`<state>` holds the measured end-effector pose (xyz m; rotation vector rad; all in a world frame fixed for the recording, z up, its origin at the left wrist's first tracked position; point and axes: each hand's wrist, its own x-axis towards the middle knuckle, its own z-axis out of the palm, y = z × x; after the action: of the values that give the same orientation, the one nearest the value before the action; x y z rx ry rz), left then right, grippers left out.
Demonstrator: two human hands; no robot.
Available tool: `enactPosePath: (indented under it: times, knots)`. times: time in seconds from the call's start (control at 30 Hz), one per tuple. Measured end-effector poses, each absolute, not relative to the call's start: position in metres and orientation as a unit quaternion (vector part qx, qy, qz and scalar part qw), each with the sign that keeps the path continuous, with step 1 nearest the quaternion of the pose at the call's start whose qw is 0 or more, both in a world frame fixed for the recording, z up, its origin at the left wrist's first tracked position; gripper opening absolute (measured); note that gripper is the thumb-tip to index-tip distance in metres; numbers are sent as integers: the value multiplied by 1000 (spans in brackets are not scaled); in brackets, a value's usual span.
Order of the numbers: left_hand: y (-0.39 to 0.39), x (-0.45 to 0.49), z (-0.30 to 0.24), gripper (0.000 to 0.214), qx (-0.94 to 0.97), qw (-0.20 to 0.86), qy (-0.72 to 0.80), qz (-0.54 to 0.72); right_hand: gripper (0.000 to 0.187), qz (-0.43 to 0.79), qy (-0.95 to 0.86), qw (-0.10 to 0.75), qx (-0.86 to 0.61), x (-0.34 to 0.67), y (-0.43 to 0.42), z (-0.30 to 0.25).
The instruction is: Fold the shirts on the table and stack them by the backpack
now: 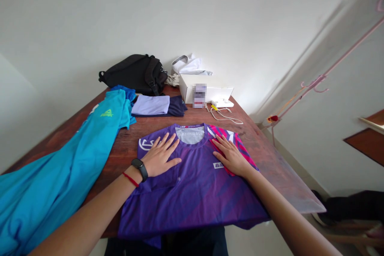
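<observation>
A purple T-shirt [198, 192] with pink and white stripes lies spread on the wooden table, neckline away from me, its lower part hanging over the near edge. Its sleeves are folded inward over the front. My left hand [162, 155] rests flat on the left sleeve, fingers spread, with a black band and a red string at the wrist. On the right shoulder, my right hand [231, 154] lies flat with fingers apart, beside a white printed label. Neither hand grips the cloth.
Bright blue clothing [90, 144] lies along the table's left side. Behind the shirt are folded lilac and navy clothes [151, 105], a black backpack [132, 72], a white box [187, 88] and a white power strip [222, 103] with a cable. A pink pole [339, 62] stands right.
</observation>
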<state>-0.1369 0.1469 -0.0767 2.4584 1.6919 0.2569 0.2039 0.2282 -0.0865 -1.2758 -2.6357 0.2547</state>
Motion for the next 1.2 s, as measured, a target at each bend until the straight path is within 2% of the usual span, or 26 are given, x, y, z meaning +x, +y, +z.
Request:
enactPosePath:
  times: [0.5, 0.7, 1.0, 1.2]
  knots:
    - [146, -136, -79, 75, 819, 63, 561, 100, 58, 87, -890, 120, -430, 203, 228, -86]
    - [145, -135, -76, 76, 817, 69, 566, 88, 34, 41, -873, 197, -444, 200, 224, -75]
    - [147, -137, -80, 76, 815, 68, 565, 108, 25, 38, -851, 49, -521, 179, 215, -49]
    - [147, -136, -79, 76, 813, 74, 568, 102, 20, -7, -844, -23, -536, 169, 215, -44]
